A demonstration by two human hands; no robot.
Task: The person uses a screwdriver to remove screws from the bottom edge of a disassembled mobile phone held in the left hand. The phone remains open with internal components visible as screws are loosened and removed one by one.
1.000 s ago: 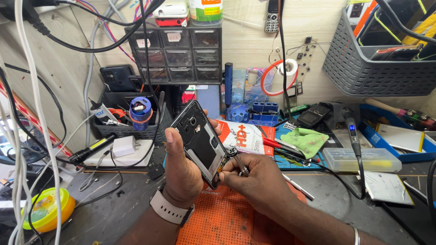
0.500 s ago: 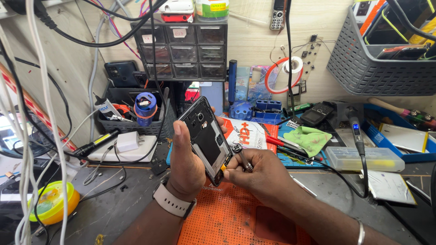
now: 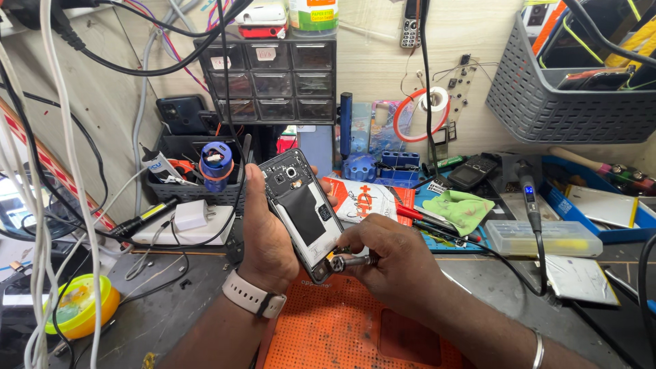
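Note:
My left hand (image 3: 268,236) grips an opened smartphone (image 3: 304,212) with its back cover off, held tilted above an orange work mat (image 3: 342,335). The phone's dark inner frame and camera end face me. A pale watch band sits on my left wrist. My right hand (image 3: 393,263) holds a small metal screwdriver (image 3: 348,260) with its tip against the phone's lower corner. Fingers hide most of the screwdriver's handle.
A small-parts drawer cabinet (image 3: 273,82) stands at the back. Cables (image 3: 61,137) hang on the left beside a yellow-orange bowl (image 3: 78,307). A grey basket (image 3: 567,89), a clear plastic box (image 3: 540,236), a green cloth (image 3: 465,205), red-handled pliers and a soldering iron lie to the right.
Both hands and the phone stay nearly where they were. The screwdriver tip remains at the phone's lower corner; the view shifted slightly.

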